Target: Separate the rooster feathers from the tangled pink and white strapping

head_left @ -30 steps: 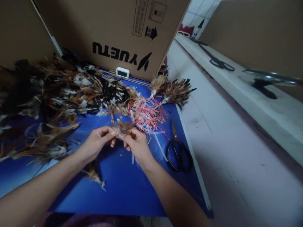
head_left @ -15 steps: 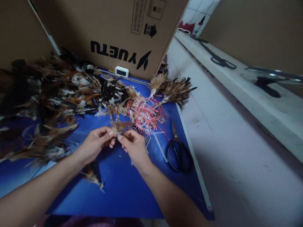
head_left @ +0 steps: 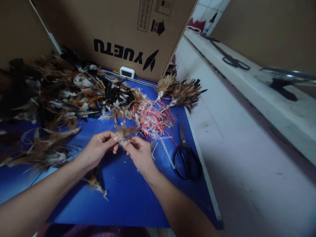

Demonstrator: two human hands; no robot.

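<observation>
Between my two hands is a small tuft of brown feathers (head_left: pixel 122 132), pinched at its pale quill ends. My left hand (head_left: pixel 100 146) has thumb and forefinger closed on the left side of the tuft. From the right, my right hand (head_left: pixel 140 151) pinches the same feathers, thumb on top; its other fingers are partly hidden. Just beyond lies a tangle of pink and white string (head_left: pixel 154 120). A pair of black-handled scissors (head_left: pixel 186 158) rests to the right. One loose feather bunch (head_left: pixel 96 186) lies below my left wrist.
A large heap of brown, black and white feathers (head_left: pixel 71 89) covers the far left of the blue table (head_left: pixel 123 200). Two tied feather bundles (head_left: pixel 186 93) lie at the back right. Behind stand a cardboard box (head_left: pixel 118 23) and a small white digital display (head_left: pixel 127 72). More scissors (head_left: pixel 234 62) lie on the ledge.
The view has shifted slightly. Both hands stay at nearly the same place, still pinching the feather tuft, with only small finger movements.
</observation>
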